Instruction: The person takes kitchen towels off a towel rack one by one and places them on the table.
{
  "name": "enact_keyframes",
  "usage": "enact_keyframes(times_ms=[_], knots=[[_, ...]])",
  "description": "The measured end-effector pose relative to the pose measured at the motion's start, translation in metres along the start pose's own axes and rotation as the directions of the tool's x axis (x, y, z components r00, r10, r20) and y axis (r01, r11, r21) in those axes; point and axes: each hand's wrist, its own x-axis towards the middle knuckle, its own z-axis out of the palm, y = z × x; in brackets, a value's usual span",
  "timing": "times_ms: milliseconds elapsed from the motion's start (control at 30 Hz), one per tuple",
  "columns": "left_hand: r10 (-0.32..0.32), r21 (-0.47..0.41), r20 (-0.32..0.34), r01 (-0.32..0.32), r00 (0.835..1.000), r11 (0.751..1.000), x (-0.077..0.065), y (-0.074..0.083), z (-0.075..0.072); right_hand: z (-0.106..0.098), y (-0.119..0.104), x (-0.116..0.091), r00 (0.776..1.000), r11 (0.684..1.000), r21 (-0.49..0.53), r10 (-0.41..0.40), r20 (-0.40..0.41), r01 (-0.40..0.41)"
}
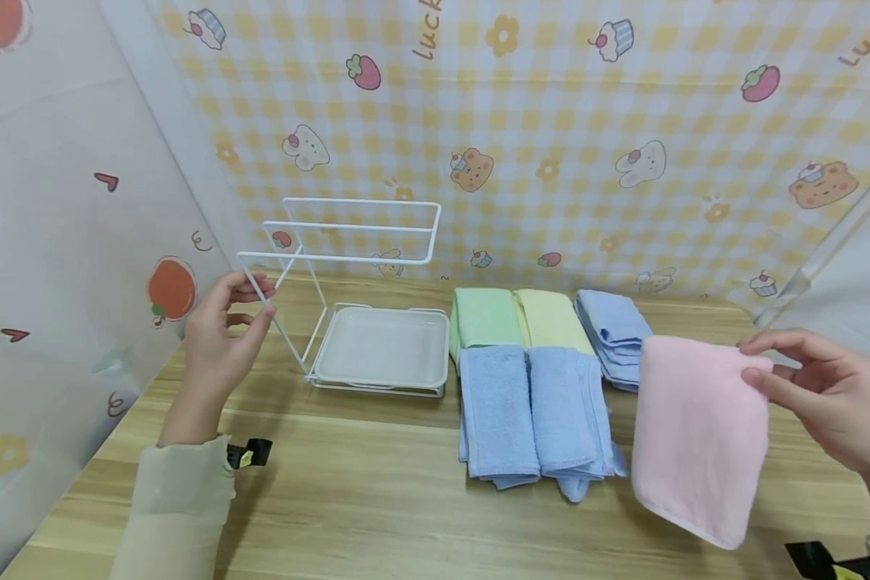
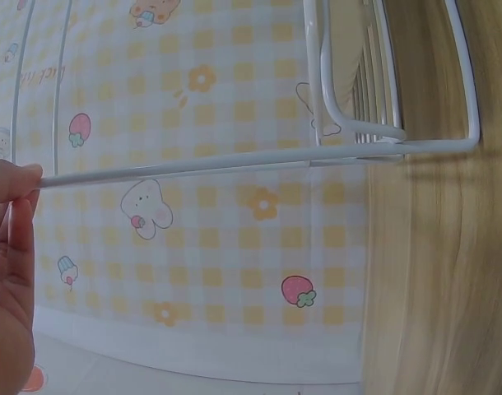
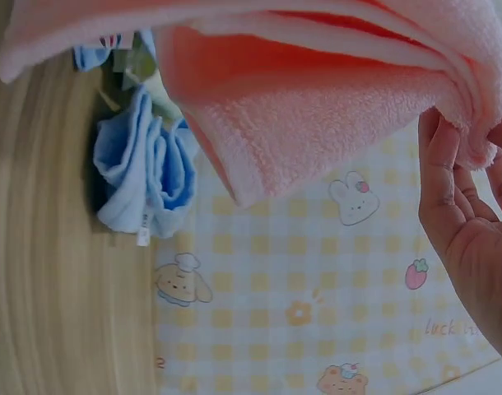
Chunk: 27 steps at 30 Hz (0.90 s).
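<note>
A folded pink towel [image 1: 699,435] hangs from my right hand [image 1: 834,395], pinched at its upper corner between thumb and fingers. In the right wrist view the pink towel [image 3: 317,140] shows several layers gathered at the fingertips. My left hand [image 1: 225,338] pinches the front left upright of a white wire rack [image 1: 333,258]; the left wrist view shows thumb and finger on the rack's rod [image 2: 193,164]. The rack has three top bars and a white tray [image 1: 384,350] in its base.
Right of the rack lie folded towels: green [image 1: 487,316], yellow [image 1: 554,321], two blue ones in front [image 1: 499,411] and a blue stack [image 1: 615,334] behind the pink towel. A checked, patterned curtain [image 1: 536,121] rises behind the wooden table [image 1: 377,499].
</note>
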Motion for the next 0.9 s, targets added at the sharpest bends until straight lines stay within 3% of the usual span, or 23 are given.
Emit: enact_keyframes(times_ms=[133, 267, 367, 500, 567, 700, 900], knots=[[0.003, 0.003, -0.010, -0.003, 1.000, 1.000, 0.000, 0.001, 0.000, 0.002, 0.007, -0.005, 0.994, 0.993, -0.054, 0.105, 0.001, -0.105], [-0.009, -0.001, -0.011, 0.009, 1.000, 1.000, 0.000, 0.001, -0.001, 0.003, 0.019, -0.006, 0.968, 0.956, -0.155, 0.239, -0.075, -0.248], [-0.022, -0.004, -0.005, 0.022, 1.000, 1.000, 0.000, 0.001, -0.001, 0.002, 0.028, -0.005, 0.937, 0.897, -0.274, 0.317, -0.149, -0.347], [-0.036, -0.006, -0.006, 0.035, 0.999, 0.999, -0.001, 0.002, 0.000, -0.002, 0.041, -0.001, 0.897, 0.751, -0.491, 0.371, -0.239, -0.442], [-0.037, -0.009, -0.010, 0.037, 0.999, 0.999, -0.001, 0.002, 0.000, -0.005, 0.049, 0.001, 0.890, 0.699, -0.552, 0.382, -0.250, -0.455], [-0.031, -0.017, -0.010, 0.031, 0.999, 0.999, -0.001, 0.003, 0.000, -0.010, 0.064, 0.005, 0.873, 0.667, -0.566, 0.409, -0.266, -0.484], [-0.017, -0.027, -0.005, 0.017, 1.000, 0.999, 0.000, 0.003, -0.001, -0.016, 0.078, 0.008, 0.833, 0.589, -0.597, 0.459, -0.309, -0.545]])
